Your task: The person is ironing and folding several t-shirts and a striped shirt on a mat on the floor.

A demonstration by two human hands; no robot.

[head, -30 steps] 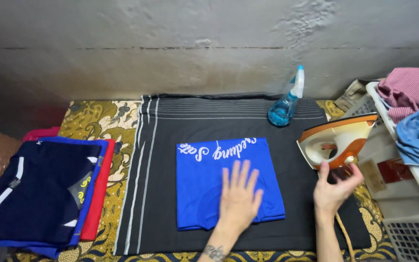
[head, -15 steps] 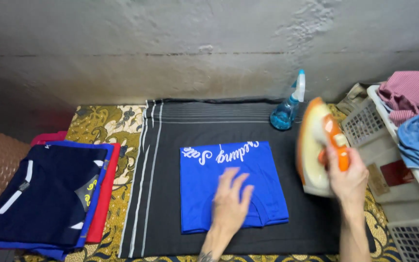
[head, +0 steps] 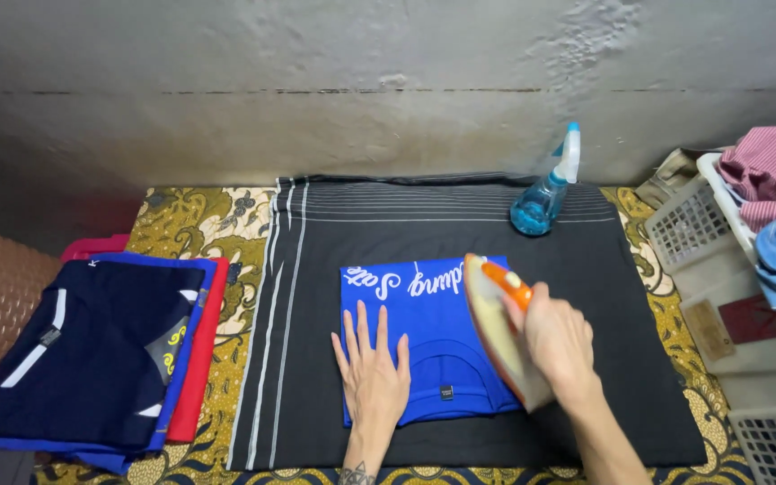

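- Left hand (head: 373, 377) lies flat, fingers spread, on the folded blue shirt (head: 424, 341).
- Right hand (head: 557, 339) has a closed grip on the iron (head: 498, 325), tilted over the shirt's right edge.
- Shirt lies mid black cloth (head: 460, 233).

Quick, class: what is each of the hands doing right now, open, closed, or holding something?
Left hand: open, flat on the blue shirt.
Right hand: closed on the iron, held tilted over the shirt.

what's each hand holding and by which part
The right hand grips the orange iron by its handle. The left hand holds nothing, lying flat on the folded blue shirt.
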